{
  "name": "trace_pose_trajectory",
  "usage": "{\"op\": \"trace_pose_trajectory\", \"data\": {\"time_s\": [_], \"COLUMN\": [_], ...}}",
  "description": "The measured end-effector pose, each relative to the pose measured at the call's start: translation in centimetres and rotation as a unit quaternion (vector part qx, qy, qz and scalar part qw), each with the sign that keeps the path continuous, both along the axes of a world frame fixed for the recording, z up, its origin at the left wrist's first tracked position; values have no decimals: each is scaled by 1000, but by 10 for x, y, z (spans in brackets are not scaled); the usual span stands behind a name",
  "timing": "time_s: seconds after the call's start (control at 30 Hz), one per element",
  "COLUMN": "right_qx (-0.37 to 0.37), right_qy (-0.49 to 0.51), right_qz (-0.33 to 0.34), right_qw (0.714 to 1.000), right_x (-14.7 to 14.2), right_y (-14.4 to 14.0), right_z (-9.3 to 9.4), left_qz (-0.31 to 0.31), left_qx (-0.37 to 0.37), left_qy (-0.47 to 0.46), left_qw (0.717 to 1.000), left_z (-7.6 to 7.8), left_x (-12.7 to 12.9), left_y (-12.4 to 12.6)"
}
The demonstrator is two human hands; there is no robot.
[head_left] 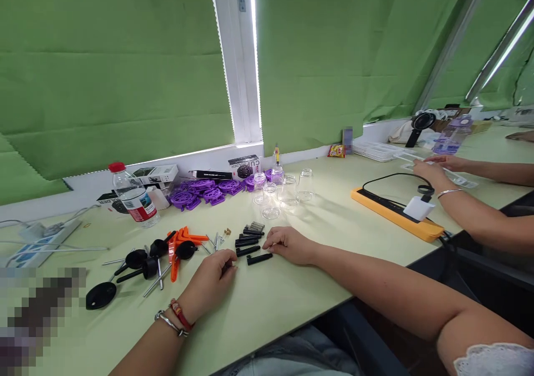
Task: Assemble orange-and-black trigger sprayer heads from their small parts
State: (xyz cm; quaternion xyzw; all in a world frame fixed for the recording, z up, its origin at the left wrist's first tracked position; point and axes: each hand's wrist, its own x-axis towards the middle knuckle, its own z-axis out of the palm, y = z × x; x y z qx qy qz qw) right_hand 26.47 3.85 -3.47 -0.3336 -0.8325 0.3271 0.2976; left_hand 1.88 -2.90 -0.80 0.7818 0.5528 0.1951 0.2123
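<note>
- A person sits at a pale green worktop (292, 309), both hands resting among small black parts.
- The left hand (211, 281) lies curled, its fingertips closed on a small black piece at the near end of the row; what the piece is cannot be made out.
- The right hand (290, 244) lies flat, palm down, fingers loosely bent and holding nothing, its fingertips touching the black bars (252, 248) laid in a short row between the two hands.
- Left of the bars lie orange clips (181, 242), metal pins (156, 281) and black knobs (144, 262).
- Farther back stand a water bottle (133, 195), purple gears (204, 191) and clear jars (287, 189).
- At far right, a co-worker's hands (434, 167) rest near a white tray (377, 151), beyond an orange board (396, 214).
</note>
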Motion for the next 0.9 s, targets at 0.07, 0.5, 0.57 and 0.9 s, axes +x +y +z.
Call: {"op": "trace_pose_trajectory", "data": {"time_s": [0.07, 0.5, 0.57, 0.9], "right_qx": [8, 104, 121, 163], "right_qy": [-25, -117, -127, -162], "right_qz": [24, 57, 68, 88], "right_qw": [999, 986, 982, 969], "right_x": [-8, -33, -34, -35], "right_y": [5, 21, 20, 11], "right_z": [1, 7, 7, 17], "left_qz": [-1, 7, 7, 5], "left_qx": [-1, -15, -13, -5], "left_qy": [-2, -12, -12, -8], "left_qw": [1000, 1000, 1000, 1000], "left_z": [1, 3, 3, 3], "left_x": [0, 1, 1, 0], "left_y": [-1, -3, -3, -2]}}
